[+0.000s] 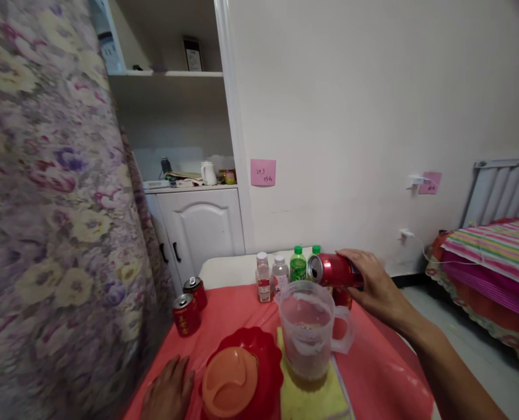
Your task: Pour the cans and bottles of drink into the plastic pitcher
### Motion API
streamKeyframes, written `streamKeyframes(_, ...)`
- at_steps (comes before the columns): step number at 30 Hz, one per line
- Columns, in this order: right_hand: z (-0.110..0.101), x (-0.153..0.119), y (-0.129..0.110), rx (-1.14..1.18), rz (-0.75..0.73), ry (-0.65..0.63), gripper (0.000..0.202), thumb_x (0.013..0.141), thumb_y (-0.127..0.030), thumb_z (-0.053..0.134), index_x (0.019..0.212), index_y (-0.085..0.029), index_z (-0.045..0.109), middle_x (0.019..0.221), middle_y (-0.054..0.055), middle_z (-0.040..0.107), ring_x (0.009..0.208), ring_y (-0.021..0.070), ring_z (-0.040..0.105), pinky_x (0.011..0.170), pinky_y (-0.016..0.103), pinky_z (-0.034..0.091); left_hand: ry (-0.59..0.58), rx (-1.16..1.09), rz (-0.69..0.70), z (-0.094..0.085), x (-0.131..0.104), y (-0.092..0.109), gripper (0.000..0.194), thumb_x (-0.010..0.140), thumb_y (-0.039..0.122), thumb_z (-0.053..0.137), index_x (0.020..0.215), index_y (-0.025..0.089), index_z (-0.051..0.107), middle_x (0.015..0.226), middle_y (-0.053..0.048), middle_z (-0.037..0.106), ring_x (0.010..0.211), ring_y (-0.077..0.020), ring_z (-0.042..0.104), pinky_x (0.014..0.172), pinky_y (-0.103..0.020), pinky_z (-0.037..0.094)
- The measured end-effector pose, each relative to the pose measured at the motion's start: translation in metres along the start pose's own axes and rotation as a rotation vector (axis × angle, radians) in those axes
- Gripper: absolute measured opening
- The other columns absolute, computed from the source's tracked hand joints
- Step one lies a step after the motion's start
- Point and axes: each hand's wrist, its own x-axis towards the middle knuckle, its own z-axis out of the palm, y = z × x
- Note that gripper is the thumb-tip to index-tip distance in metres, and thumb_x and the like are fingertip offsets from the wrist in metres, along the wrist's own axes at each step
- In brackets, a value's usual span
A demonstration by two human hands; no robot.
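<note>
My right hand (364, 277) is wrapped round a red can (331, 269), which lies tilted almost level above the rim of a clear plastic pitcher (307, 335). The can's top faces left; no stream of liquid can be made out. The pitcher stands on a yellow cloth (314, 396), its handle to the right. My left hand (169, 392) rests palm down at the table's near left, fingers a little apart, holding nothing. Beside it, an orange divided dish (229, 382) sits in a red scalloped plate (270, 376).
Two red cans (186, 315) stand at the table's left edge. Behind the pitcher are two clear bottles (263, 281) and two green-capped bottles (298, 265), with another red can (343, 298) partly hidden. A floral curtain (53, 204) hangs left; a bed (495, 251) is right.
</note>
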Motion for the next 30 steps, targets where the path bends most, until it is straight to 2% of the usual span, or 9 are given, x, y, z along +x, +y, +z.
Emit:
streamKeyframes(8, 0.003, -0.007, -0.002, -0.013, 0.006, -0.012, 0.067, 0.070, -0.005, 0.056, 0.134, -0.025, 0.052, 0.131, 0.011, 0.064, 0.119, 0.0307, 0.058, 0.101, 0.051, 0.046, -0.001, 0.003, -0.005, 0.000, -0.001, 0.000, 0.061, 0.097, 0.038, 0.022, 0.138, 0.011, 0.058, 0.148, -0.016, 0.058, 0.136, -0.0291, 0.054, 0.112, -0.048, 0.041)
streamKeyframes(15, 0.005, -0.009, -0.006, -0.044, 0.001, -0.041, 0.069, 0.072, -0.003, 0.055, 0.137, -0.026, 0.049, 0.133, 0.011, 0.062, 0.120, 0.0306, 0.057, 0.100, 0.052, 0.047, 0.010, -0.004, -0.014, -0.001, -0.001, 0.001, 0.061, 0.097, 0.039, 0.021, 0.138, 0.013, 0.058, 0.149, -0.015, 0.058, 0.136, -0.0283, 0.054, 0.111, -0.048, 0.041)
streamKeyframes(22, 0.006, -0.009, -0.012, -0.054, -0.013, -0.055, 0.068, 0.075, -0.004, 0.055, 0.138, -0.028, 0.049, 0.134, 0.011, 0.062, 0.120, 0.0314, 0.057, 0.099, 0.053, 0.048, 0.016, -0.020, -0.008, 0.000, 0.000, 0.002, 0.057, 0.096, 0.037, 0.027, 0.135, 0.014, 0.060, 0.147, -0.015, 0.059, 0.134, -0.0295, 0.055, 0.110, -0.049, 0.041)
streamKeyframes(30, 0.008, -0.008, -0.018, -0.052, -0.033, -0.060, 0.067, 0.077, -0.004, 0.055, 0.139, -0.029, 0.048, 0.133, 0.010, 0.063, 0.120, 0.0309, 0.056, 0.101, 0.053, 0.048, 0.004, 0.002, -0.024, -0.005, -0.002, 0.005, 0.059, 0.098, 0.038, 0.022, 0.137, 0.014, 0.059, 0.148, -0.015, 0.058, 0.133, -0.0287, 0.057, 0.110, -0.048, 0.041)
